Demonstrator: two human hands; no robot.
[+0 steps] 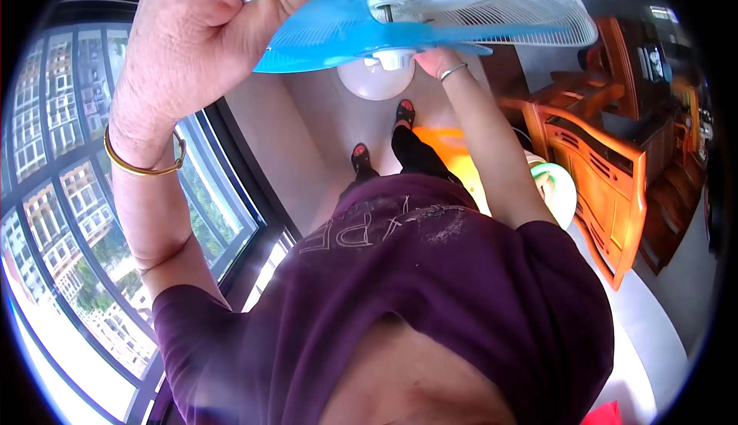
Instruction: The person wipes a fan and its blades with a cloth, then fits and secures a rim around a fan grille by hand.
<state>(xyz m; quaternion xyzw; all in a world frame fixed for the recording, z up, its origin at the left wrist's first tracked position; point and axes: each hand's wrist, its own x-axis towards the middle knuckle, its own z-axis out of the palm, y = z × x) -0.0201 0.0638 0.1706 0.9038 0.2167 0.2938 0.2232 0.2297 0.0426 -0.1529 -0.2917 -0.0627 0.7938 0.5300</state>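
Note:
An electric fan with light-blue blades [323, 29] and a white wire guard [530, 10] is at the top of the view, tilted nearly edge-on. My left hand [207, 25], a gold bangle on its wrist, is closed on the guard's white rim, with the thumb lying along it. Beside the small white hub [393, 59], my right hand [437, 62] reaches in below a blade. Its fingers are mostly hidden, so its grip does not show. A rounded white part [375, 81] shows beneath the hub.
Large windows [73, 187] with dark frames line the left side. A carved wooden chair [596, 187] stands at right. Near my right arm are a green-rimmed white round item [561, 190] and something orange [450, 152]. My sandalled feet [361, 156] stand on pale floor.

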